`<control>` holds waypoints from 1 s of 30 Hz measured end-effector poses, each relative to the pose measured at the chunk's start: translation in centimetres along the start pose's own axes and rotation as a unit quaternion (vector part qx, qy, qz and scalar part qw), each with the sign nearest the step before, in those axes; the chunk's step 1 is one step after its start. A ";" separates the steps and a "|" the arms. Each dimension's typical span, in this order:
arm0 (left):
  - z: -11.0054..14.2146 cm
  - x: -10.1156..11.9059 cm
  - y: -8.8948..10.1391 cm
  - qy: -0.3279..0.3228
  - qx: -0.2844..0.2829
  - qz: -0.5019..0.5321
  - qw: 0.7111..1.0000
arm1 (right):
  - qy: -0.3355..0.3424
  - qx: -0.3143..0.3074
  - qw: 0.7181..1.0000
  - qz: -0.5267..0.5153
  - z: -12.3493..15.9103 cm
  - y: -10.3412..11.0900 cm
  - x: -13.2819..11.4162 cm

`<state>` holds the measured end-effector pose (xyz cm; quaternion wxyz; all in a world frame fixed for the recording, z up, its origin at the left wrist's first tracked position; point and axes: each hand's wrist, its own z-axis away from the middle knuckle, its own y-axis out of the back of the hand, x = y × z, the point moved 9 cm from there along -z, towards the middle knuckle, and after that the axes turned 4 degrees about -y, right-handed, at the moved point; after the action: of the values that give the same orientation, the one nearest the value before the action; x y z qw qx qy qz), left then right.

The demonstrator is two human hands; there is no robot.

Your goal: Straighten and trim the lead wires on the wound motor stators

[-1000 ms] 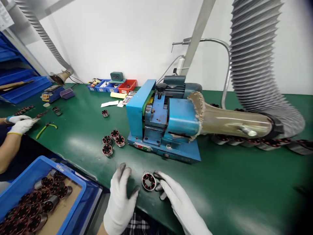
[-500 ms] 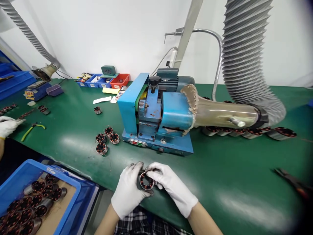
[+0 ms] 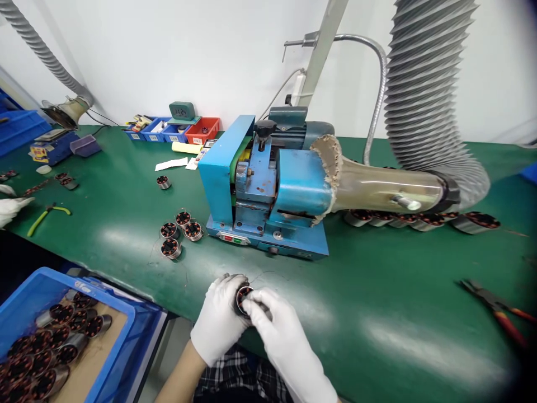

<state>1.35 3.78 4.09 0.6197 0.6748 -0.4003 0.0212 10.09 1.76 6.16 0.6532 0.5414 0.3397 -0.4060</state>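
Note:
My left hand [image 3: 218, 322], in a white glove, is wrapped round a small motor stator [image 3: 242, 296] with copper windings, held just above the near edge of the green table [image 3: 377, 313]. My right hand [image 3: 285, 341], also gloved, lies over the stator's right side with its fingertips pinched at the rim and thin wire ends. Three more stators [image 3: 178, 229] sit on the table to the left of the blue machine [image 3: 262, 193].
A blue bin [image 3: 62, 336] of stators stands at lower left. A ribbed exhaust hose [image 3: 423, 95] joins the machine; a row of stators [image 3: 419, 219] lies under its nozzle. Red-handled pliers [image 3: 495, 308] at right. Another person's gloved hand [image 3: 10, 208] and yellow-handled pliers [image 3: 44, 215] at far left.
Both hands closed in on the stator and lifted it off the table. My right hand has since slid over its face. The view shifted right.

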 end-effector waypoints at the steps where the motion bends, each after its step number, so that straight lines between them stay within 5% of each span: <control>1: 0.0 0.1 0.0 -0.002 -0.015 0.008 1.000 | 0.012 -0.017 1.000 0.018 0.4 -0.7 -0.8; 6: -0.3 0.7 0.1 -0.023 -0.045 0.064 0.997 | 0.107 -0.067 0.991 0.051 2.2 -1.1 -2.5; 10: -0.4 -0.1 0.2 0.024 -0.017 0.114 0.993 | -0.023 0.072 0.992 -0.103 1.1 3.9 3.7; 13: -0.2 -0.7 -0.5 0.056 -0.042 0.132 0.989 | -0.097 0.045 0.973 -0.204 -0.2 3.3 7.4; 17: 0.0 -0.9 -0.5 0.053 -0.047 0.120 0.990 | -0.076 0.023 0.959 -0.273 -2.3 1.0 6.0; 20: -0.1 -0.6 -0.5 0.031 -0.060 0.110 0.992 | -0.078 0.043 0.939 -0.331 -3.3 1.4 4.2; 23: -0.3 -0.2 -0.5 0.006 -0.070 0.121 0.990 | -0.086 0.079 0.908 -0.402 -3.5 4.9 3.6; 27: -0.3 -0.4 -0.4 0.018 -0.075 0.143 0.987 | -0.029 0.238 0.835 -0.495 -1.7 11.6 4.6; 28: -0.3 -0.4 -0.5 0.018 -0.078 0.141 0.987 | -0.020 0.244 0.852 -0.463 -1.3 11.9 4.5; 30: -0.3 -0.2 -0.5 0.014 -0.076 0.129 0.989 | -0.019 0.165 0.931 -0.326 -1.1 9.8 3.8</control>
<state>1.61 4.12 3.61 0.6665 0.5683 -0.4759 0.0796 20.52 3.00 6.85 0.3927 0.4933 0.4129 -0.6572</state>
